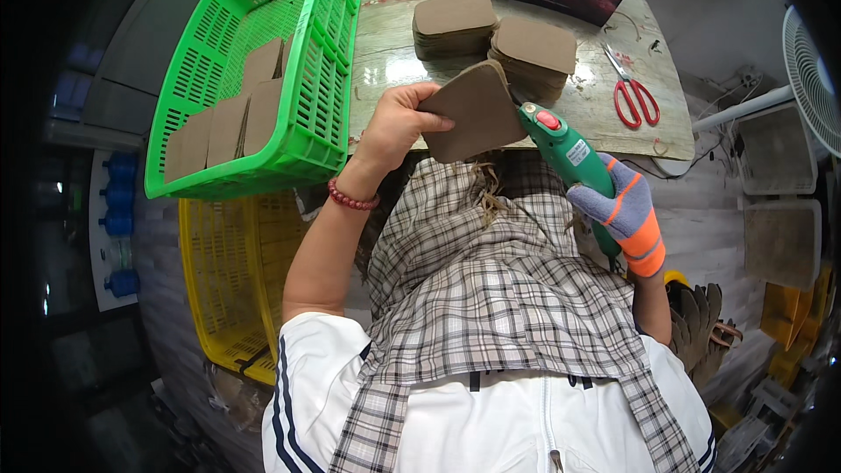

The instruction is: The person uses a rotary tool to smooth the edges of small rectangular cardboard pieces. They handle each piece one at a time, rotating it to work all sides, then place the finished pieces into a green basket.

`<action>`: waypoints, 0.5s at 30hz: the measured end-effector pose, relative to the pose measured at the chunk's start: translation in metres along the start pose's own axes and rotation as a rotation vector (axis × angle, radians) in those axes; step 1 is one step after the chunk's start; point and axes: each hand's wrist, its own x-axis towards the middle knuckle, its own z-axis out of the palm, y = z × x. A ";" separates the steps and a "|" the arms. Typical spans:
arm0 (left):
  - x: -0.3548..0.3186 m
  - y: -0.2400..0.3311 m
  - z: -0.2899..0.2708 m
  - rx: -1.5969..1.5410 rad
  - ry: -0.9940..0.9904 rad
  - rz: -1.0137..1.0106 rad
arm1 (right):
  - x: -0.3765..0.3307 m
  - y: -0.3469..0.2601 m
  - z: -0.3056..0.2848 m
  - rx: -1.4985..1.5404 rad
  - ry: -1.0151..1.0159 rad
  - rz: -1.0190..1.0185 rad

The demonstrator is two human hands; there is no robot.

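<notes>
The worktop (394, 44) carried a green basket (324, 105) with brown cardboard pieces at its left and two stacks of brown pads (534, 57) near the middle. Red scissors (632, 92) lay at the right. The left hand (396, 127) held one brown pad (477, 109) above the near edge, fingers closed on its side. The gloved right hand (626, 215) gripped a green power tool (569, 153), its tip touching the pad.

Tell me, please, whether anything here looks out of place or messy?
Slightly: frayed scraps lie on the checked apron below the brown piece, and the red scissors lie open near the table's edge.
</notes>
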 end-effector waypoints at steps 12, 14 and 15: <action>-0.013 0.005 0.000 0.137 0.002 -0.042 | 0.013 -0.010 0.005 0.105 -0.094 0.067; -0.014 0.012 -0.001 0.172 0.109 0.069 | 0.013 -0.006 0.003 0.108 -0.106 0.057; -0.014 0.015 -0.002 0.191 0.163 0.124 | 0.013 -0.006 0.003 0.112 -0.113 0.073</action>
